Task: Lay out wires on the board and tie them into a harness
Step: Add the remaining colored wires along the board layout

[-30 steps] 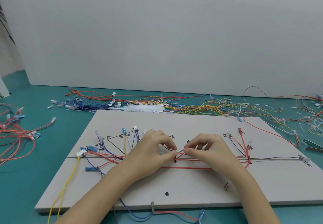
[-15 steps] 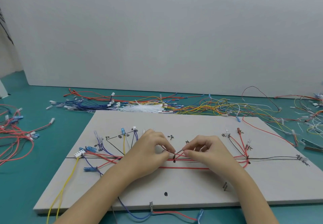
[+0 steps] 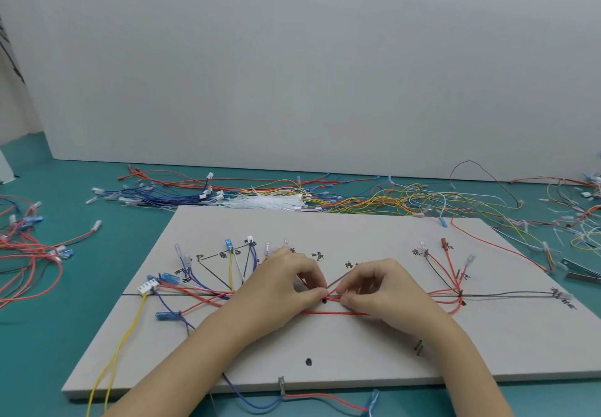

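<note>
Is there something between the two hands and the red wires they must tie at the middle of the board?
Nothing visible. The left hand and right hand already pinch the red wires at the middle of the board, fingertips nearly meeting there.

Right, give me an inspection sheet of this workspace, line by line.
Surface: teal table with a grey board lying flat on it.
Job's things: red wires laid across the board's middle; white connector at its left.
Clutter: loose wire pile and white ties behind the board.
Grippers: left hand and right hand both pinch the red wires at the centre.
Cables: yellow wire hangs off the board's left front.
Surroundings: plain grey wall.
</note>
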Motion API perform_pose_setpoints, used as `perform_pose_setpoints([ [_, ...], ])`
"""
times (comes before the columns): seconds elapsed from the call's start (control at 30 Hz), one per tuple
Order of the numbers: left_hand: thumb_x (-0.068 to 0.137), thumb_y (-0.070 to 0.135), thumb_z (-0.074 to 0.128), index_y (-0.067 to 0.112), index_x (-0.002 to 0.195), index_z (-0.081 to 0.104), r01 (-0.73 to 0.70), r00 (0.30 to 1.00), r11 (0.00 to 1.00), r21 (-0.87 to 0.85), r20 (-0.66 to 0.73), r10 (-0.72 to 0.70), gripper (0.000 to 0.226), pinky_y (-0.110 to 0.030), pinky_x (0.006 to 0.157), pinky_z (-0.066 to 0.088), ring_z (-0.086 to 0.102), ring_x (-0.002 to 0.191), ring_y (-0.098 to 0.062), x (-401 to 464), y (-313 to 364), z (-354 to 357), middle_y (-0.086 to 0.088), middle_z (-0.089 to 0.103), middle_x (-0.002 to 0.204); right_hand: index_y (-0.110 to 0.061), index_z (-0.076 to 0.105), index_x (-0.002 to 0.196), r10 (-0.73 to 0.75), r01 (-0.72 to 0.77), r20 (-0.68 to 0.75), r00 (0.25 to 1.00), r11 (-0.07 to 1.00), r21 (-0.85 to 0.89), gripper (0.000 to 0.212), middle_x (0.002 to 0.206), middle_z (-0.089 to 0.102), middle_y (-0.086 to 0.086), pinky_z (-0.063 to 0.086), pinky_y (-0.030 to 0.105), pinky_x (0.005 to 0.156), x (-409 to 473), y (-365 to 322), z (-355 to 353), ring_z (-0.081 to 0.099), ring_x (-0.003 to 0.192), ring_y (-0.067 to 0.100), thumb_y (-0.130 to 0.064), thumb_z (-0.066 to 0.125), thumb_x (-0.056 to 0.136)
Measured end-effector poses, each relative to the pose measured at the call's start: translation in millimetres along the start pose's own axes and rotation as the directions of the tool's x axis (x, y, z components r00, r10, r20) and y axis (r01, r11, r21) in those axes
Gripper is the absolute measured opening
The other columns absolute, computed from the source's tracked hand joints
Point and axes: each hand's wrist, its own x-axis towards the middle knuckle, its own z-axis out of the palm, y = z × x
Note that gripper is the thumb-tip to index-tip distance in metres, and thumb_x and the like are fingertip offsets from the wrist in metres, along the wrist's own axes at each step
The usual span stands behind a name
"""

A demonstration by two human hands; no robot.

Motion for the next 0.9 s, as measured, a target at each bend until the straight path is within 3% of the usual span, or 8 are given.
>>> perform_pose_setpoints([
  [0.07, 0.083, 0.033, 0.069, 0.038, 0.077, 0.065, 0.004, 1.0, 1.0, 0.009, 0.005, -0.004, 0.009, -0.013, 0.08, 0.036, 0.048, 0.095, 0.0, -1, 0, 0, 0.022, 0.064, 0.083, -0.017, 0.078, 0.077, -0.034, 0.036, -0.057, 0.998, 0.999, 0.026, 0.011, 0.07, 0.071, 0.001, 0.044, 0.017, 0.057, 0, 0, 0, 0.055, 0.059, 0.005, -0.007, 0.074, 0.079],
  [0.13, 0.084, 0.032, 0.069, 0.04, 0.075, 0.062, 0.008, 1.0, 1.0, 0.009, 0.011, -0.008, 0.014, -0.012, 0.078, 0.036, 0.048, 0.095, 0.001, -1, 0, 0, 0.022, 0.064, 0.083, -0.016, 0.076, 0.075, -0.044, 0.067, -0.284, 0.958, 0.995, 0.073, 0.013, 0.071, 0.072, -0.002, 0.045, 0.015, 0.06, 1, 3, -8, 0.057, 0.063, 0.004, -0.005, 0.073, 0.081],
  [0.2, 0.085, 0.031, 0.068, 0.041, 0.075, 0.06, 0.008, 1.0, 1.0, 0.012, 0.011, -0.008, 0.016, -0.011, 0.075, 0.036, 0.047, 0.095, 0.001, 0, 1, 0, 0.021, 0.064, 0.082, -0.014, 0.074, 0.077, 0.017, 0.023, -0.572, 0.82, 0.998, 0.063, 0.012, 0.07, 0.07, -0.002, 0.045, 0.015, 0.061, 2, 11, -27, 0.059, 0.066, 0.008, -0.004, 0.071, 0.081],
  [0.3, 0.084, 0.032, 0.069, 0.042, 0.079, 0.06, 0.029, 1.0, 1.0, -0.013, 0.001, -0.029, 0.014, -0.011, 0.07, 0.036, 0.047, 0.095, 0.002, 0, 2, 1, 0.017, 0.063, 0.079, -0.015, 0.068, 0.094, 0.177, -0.306, -0.781, 0.599, 0.952, -0.019, 0.01, 0.082, 0.067, 0.003, 0.045, 0.031, 0.071, -2, 34, -64, 0.06, 0.081, 0.024, -0.018, 0.068, 0.084],
  [0.43, 0.084, 0.032, 0.068, 0.041, 0.079, 0.061, 0.029, 1.0, 1.0, -0.007, 0.008, -0.029, 0.013, -0.015, 0.073, 0.039, 0.048, 0.094, 0.001, -1, 1, 1, 0.018, 0.064, 0.08, -0.006, 0.058, 0.118, 0.43, -0.614, -0.72, 0.545, 0.789, 0.007, 0.044, 0.118, 0.06, 0.018, 0.042, 0.04, 0.089, -6, 55, -90, 0.054, 0.107, 0.035, -0.032, 0.069, 0.086],
  [0.6, 0.084, 0.031, 0.068, 0.044, 0.074, 0.058, 0.007, 1.0, 1.0, 0.009, 0.009, -0.007, 0.019, -0.015, 0.074, 0.039, 0.049, 0.093, 0.0, 1, 2, 1, 0.02, 0.063, 0.08, -0.006, 0.066, 0.071, 0.413, -0.55, -0.703, 0.578, 0.834, 0.039, 0.02, 0.077, 0.065, 0.01, 0.042, 0.034, 0.07, -8, 63, -89, 0.054, 0.078, 0.032, -0.018, 0.067, 0.087],
  [0.77, 0.084, 0.032, 0.067, 0.046, 0.072, 0.057, -0.005, 1.0, 1.0, 0.024, 0.01, 0.005, 0.021, -0.013, 0.073, 0.037, 0.049, 0.093, 0.001, 0, 0, 1, 0.022, 0.063, 0.08, 0.005, 0.071, 0.089, 0.33, -0.446, -0.772, 0.543, 0.893, 0.068, 0.032, 0.101, 0.069, 0.021, 0.045, 0.042, 0.081, -12, 66, -92, 0.057, 0.092, 0.039, -0.023, 0.057, 0.095],
  [0.9, 0.084, 0.032, 0.067, 0.041, 0.076, 0.061, -0.014, 1.0, 0.999, 0.033, 0.004, 0.014, 0.013, -0.015, 0.075, 0.039, 0.049, 0.092, 0.001, 1, 1, 2, 0.023, 0.063, 0.081, -0.011, 0.075, 0.085, 0.385, -0.46, -0.757, 0.529, 0.879, 0.126, 0.021, 0.104, 0.069, 0.015, 0.042, 0.04, 0.084, -21, 72, -99, 0.054, 0.091, 0.03, -0.021, 0.058, 0.092],
])
